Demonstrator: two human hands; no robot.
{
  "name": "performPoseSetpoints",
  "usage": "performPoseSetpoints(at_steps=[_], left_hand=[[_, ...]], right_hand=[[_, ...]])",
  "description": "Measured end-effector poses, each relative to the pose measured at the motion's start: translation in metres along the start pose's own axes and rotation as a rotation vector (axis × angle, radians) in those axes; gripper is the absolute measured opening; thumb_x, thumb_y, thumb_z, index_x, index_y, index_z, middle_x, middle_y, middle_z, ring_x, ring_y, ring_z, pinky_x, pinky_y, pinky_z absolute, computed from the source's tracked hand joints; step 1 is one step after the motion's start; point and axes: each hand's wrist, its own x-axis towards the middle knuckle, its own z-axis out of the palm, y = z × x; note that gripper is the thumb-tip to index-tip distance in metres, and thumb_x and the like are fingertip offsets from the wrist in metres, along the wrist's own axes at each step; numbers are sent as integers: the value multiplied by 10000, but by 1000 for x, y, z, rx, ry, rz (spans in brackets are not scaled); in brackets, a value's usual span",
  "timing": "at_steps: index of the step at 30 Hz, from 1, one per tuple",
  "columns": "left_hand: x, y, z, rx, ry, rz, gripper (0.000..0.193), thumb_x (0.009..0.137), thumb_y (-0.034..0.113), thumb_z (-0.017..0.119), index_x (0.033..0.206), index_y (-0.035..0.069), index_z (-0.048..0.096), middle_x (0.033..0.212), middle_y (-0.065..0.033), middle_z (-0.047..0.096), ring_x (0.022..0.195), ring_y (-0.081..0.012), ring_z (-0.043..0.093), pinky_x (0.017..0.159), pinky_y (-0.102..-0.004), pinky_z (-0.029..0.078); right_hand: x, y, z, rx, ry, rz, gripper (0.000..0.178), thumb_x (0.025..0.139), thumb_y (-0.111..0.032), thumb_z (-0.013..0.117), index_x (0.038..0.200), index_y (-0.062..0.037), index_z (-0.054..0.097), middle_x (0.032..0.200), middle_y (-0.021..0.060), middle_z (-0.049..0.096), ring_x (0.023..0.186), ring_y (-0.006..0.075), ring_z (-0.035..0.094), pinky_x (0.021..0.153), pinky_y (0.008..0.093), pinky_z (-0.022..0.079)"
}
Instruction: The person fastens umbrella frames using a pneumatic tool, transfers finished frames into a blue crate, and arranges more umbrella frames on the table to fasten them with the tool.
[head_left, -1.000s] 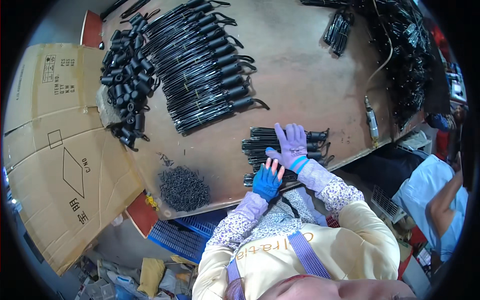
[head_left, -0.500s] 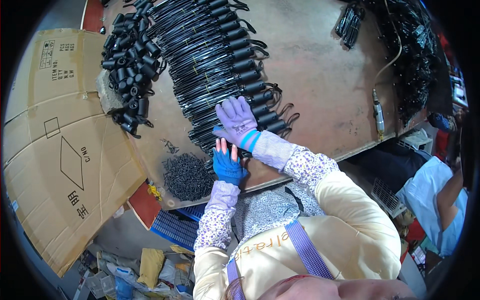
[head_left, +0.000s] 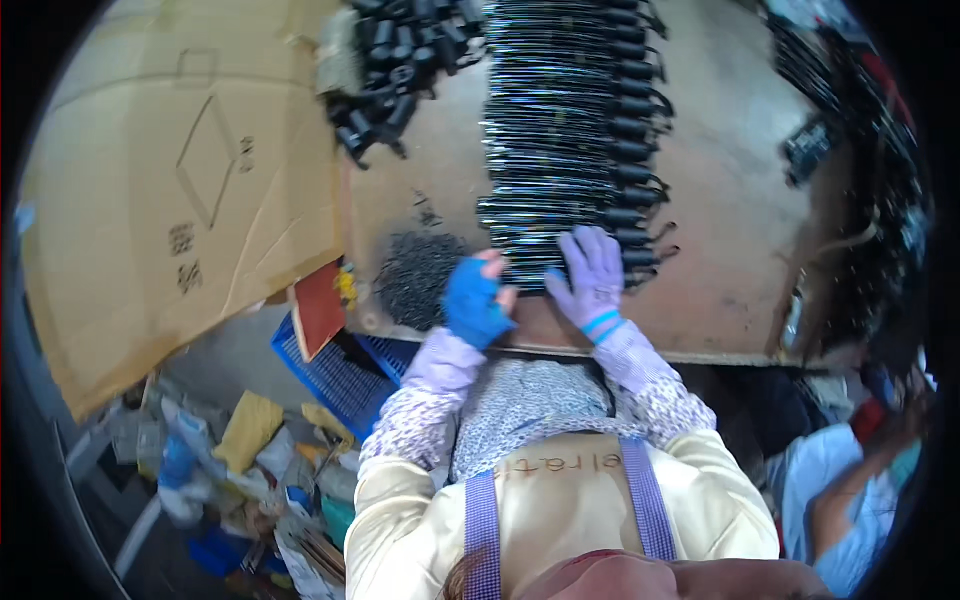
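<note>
My right hand (head_left: 594, 277) spread on black rods (head_left: 545, 180), I can't tell whether my left hand (head_left: 478, 303), at its nine o'clock, pinches.

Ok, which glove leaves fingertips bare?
The blue glove, on the left hand: bare fingertips poke out. The purple glove, on the right hand, covers the fingers.
</note>
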Motion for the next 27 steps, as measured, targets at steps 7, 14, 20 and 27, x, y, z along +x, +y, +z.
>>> performPoseSetpoints(at_steps=[7,14,20,27], left_hand=[[25,-31,-22,-64,-29,-11,363,732,-1,664,1088,30,603,1090,-137,638,925,-304,617,826,-356,495],[27,-32,0,-152,-238,-2,334,760,13,661,1089,31,610,1052,-121,639,899,-282,623,818,-335,493],[29,-29,-11,-209,-230,-30,289,774,31,659,1061,24,619,1028,-98,637,875,-264,626,795,-321,490],[17,-105,-47,-80,-78,-236,286,798,56,658,1080,16,624,985,-109,647,817,-234,633,755,-310,504]], right_hand=[[36,13,25,-190,52,31,684,742,-343,703,1340,-72,513,1345,145,470,1223,393,435,1051,482,345],[48,10,38,-243,2,67,741,750,-383,684,1366,-43,455,1359,170,438,1256,410,411,1074,491,325],[66,43,-17,-87,145,81,430,789,-197,683,1187,-50,610,1146,126,637,1033,320,595,923,387,473],[21,191,-57,141,325,823,459,864,-325,651,1165,22,637,1069,159,683,945,289,633,825,352,506]])
